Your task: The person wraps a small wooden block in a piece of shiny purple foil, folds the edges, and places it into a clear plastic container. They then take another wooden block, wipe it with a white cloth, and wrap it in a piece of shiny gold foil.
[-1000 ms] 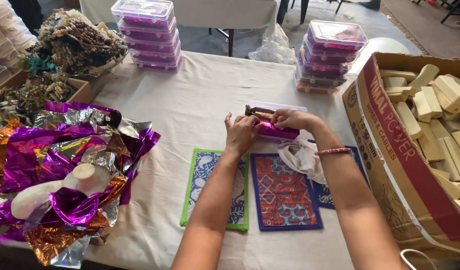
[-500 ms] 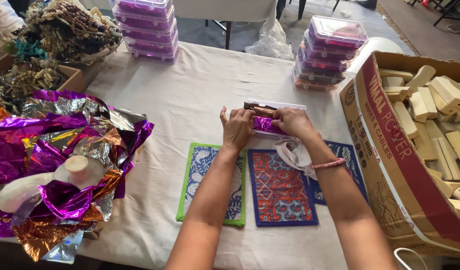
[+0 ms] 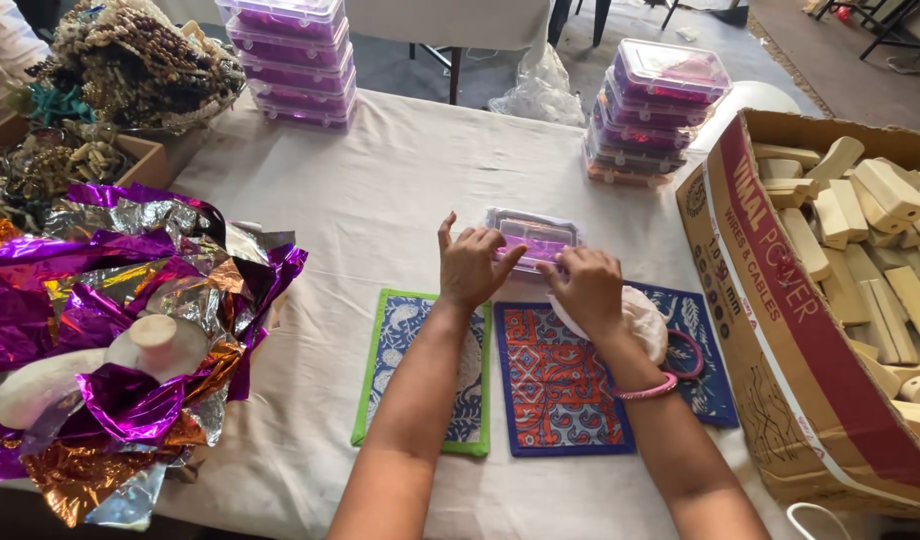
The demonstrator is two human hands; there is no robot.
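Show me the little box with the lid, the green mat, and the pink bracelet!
clear lidded box (image 3: 533, 235), head view, on its lid.
green-edged mat (image 3: 408, 330), head view, on its blue print.
pink bracelet (image 3: 648, 388), head view, on the band.

Bare tablecloth (image 3: 400, 190) ahead between box stacks (image 3: 292, 60); cardboard carton (image 3: 780, 330) blocks right.

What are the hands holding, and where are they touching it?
Both hands are on a small clear plastic box with purple inside. The left hand touches its left end, the right hand its front right edge. It rests on the table.
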